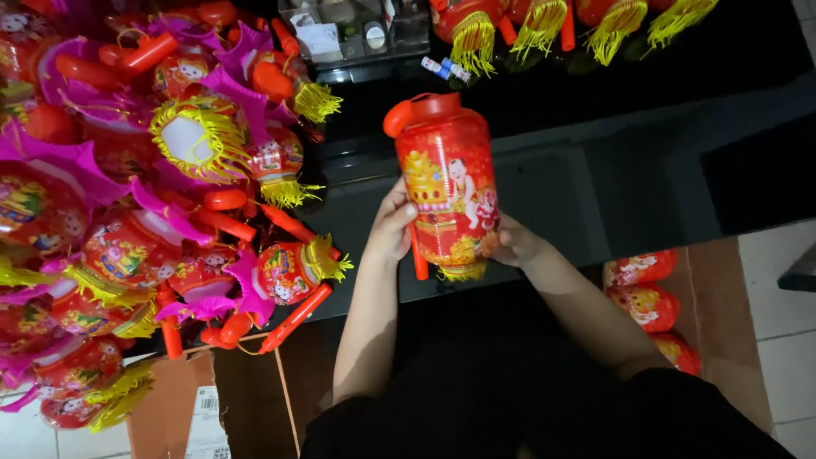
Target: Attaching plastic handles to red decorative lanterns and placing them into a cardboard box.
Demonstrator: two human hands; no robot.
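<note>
Holding a red paper lantern (448, 183) upright at frame centre, left hand (393, 228) and right hand (512, 242) grip its lower sides; finished lanterns (153, 195) crowd the left.

A lantern (446, 183) stands upright between the left hand (391, 225) and right hand (512, 242); a lantern heap (144, 212) lies left of them; stacked lanterns (650, 297) right, lower.

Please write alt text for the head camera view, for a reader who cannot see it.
Two hands, left hand and right hand, hold a red paper lantern upright over a black table. A pile of similar lanterns lies on the left.
</note>
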